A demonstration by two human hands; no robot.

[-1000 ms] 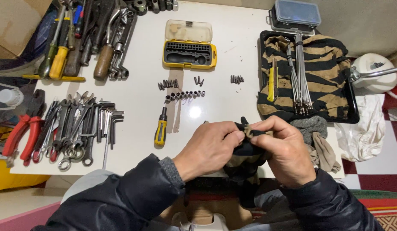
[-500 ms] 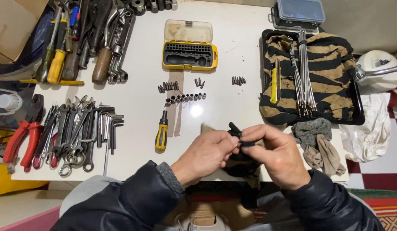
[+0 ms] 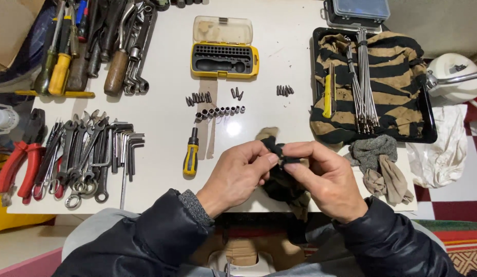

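Left hand point(image 3: 237, 175) and right hand point(image 3: 327, 179) both pinching a dark rag point(image 3: 280, 179), fingertips closed around something small, possibly a bit, screwdriver point(image 3: 191, 152) lying near on white table point(image 3: 161, 164)

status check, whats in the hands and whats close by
Left hand and right hand both pinch a black rag above the table edge. Small yellow-handled screwdriver lies left of them, grey cloth to the right. Nothing blocks them.

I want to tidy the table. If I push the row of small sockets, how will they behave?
The sockets look like short metal cylinders, so they would probably roll or scatter. They stand loose on the smooth white table, likely sliding easily. Probably heavy for their size.
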